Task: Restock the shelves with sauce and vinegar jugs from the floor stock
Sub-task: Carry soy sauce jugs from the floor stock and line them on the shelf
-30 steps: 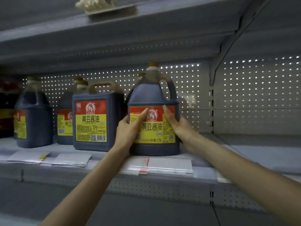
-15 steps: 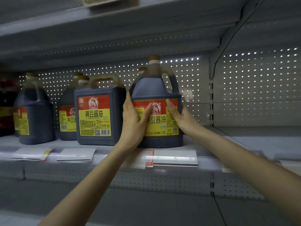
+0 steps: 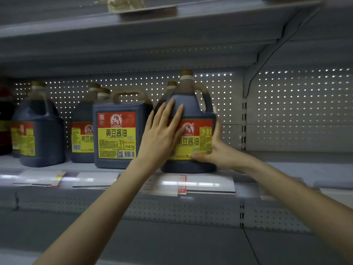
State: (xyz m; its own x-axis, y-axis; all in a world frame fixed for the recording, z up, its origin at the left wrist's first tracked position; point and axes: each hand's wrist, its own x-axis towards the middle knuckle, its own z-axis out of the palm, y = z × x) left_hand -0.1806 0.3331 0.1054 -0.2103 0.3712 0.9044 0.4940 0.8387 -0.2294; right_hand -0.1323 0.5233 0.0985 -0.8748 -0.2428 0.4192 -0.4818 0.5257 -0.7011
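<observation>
Left fingers (image 3: 169,111) flat on the smooth shoulder of the round dark jug (image 3: 194,106), right fingers (image 3: 217,134) curled round its side

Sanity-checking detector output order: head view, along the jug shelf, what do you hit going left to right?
dark bottle at the edge → round jug → half-hidden jug → square 2kg jug → left hand, flat on the next jug → held jug → right hand, gripping its side → shelf upright

My left hand (image 3: 162,138) presses flat on the shelved soy sauce jug (image 3: 191,106); my right hand (image 3: 216,150) grips its side.
</observation>
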